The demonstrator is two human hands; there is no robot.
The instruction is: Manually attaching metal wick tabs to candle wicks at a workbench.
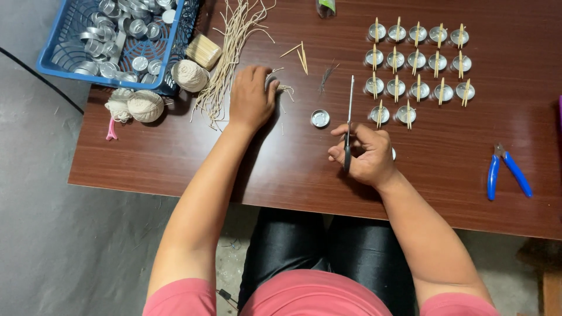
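- Right now, the right hand (366, 155) is clenched around the dark handles of a pair of scissors (349, 120); the blades are together and point away from the person, across the brown table (175, 158).
- The left hand (252, 96) lies palm down, fingers curled over something small among loose wick strands; what it grips cannot be told.
- One empty metal tealight cup (320, 118) sits alone between the hands, just left of the blades.
- Seventeen cups with wooden sticks (417, 60) laid across them stand in rows at the far right: five, five, five, then two.
- Three balls of cream string (146, 105) rest near the left edge, beside a blue plastic basket (55, 50) heaped with more cups, too many to count.
- A bundle of cut wicks (231, 47) fans out beside the basket, with a bunch of short sticks (203, 51) next to it.
- Blue-handled pliers (507, 169) lie well apart near the right edge.
- Open tabletop runs along the near edge, in front of both hands.
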